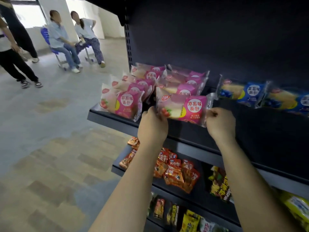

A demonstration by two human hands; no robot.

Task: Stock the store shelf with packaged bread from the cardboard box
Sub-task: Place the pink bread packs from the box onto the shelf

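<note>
A pink strawberry bread pack (184,108) stands at the front of the right pink row on the dark shelf (115,117). My left hand (153,126) pinches its left edge and my right hand (220,123) pinches its right edge. Behind it several more pink packs (185,81) are lined up. A second row of pink packs (127,99) fills the shelf's left end. Blue bread packs (242,92) lean further right on the same shelf. The cardboard box is out of view.
Red snack packets (175,169) and yellow-black bags (220,185) lie on the lower shelves. Two people sit on chairs (73,39) at the back left, and others stand at the far left (11,47). Open tiled floor lies left of the shelving.
</note>
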